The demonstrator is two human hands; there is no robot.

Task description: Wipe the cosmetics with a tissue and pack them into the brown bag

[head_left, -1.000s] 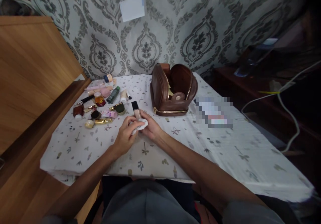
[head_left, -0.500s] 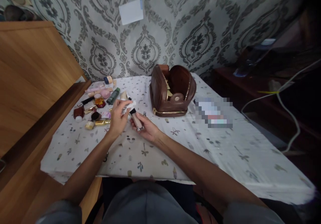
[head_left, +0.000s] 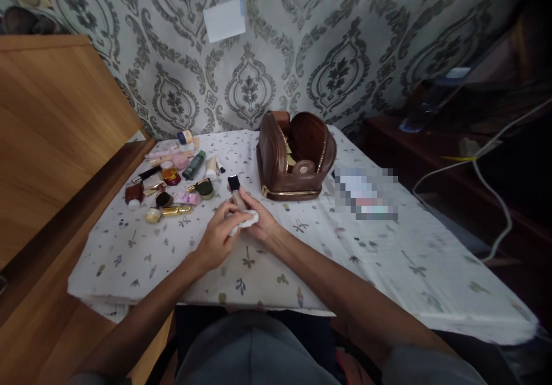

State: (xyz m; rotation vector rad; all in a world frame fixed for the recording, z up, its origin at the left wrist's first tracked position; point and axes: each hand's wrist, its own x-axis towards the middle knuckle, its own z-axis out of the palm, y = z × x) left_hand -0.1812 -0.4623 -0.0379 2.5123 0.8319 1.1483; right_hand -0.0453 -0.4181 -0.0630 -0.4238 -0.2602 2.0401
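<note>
My right hand (head_left: 261,219) is closed around a foundation bottle (head_left: 237,192) with a black cap and a beige body, its cap pointing away from me. A white wipe (head_left: 249,219) is pinched in my left hand (head_left: 221,233) and pressed against the lower end of the bottle, which it partly hides. Beyond the hands stands a brown makeup bag (head_left: 293,161), unzipped with its top gaping. To the left lie several cosmetics, among them a green tube (head_left: 194,165), a dark green jar (head_left: 206,188) and a gold tube (head_left: 177,210).
A patterned white cloth (head_left: 181,281) covers the table. At the far left are a pink makeup sponge (head_left: 180,161) and an amber jar (head_left: 171,174). Right of the bag lies a blurred-out item (head_left: 366,195). A plastic bottle (head_left: 433,103) and a white cable (head_left: 495,201) are at the right.
My left hand has moved the wipe from the bottle's black cap down to its lower end, towards me. The bottle is now turned a little more upright in my right hand.
</note>
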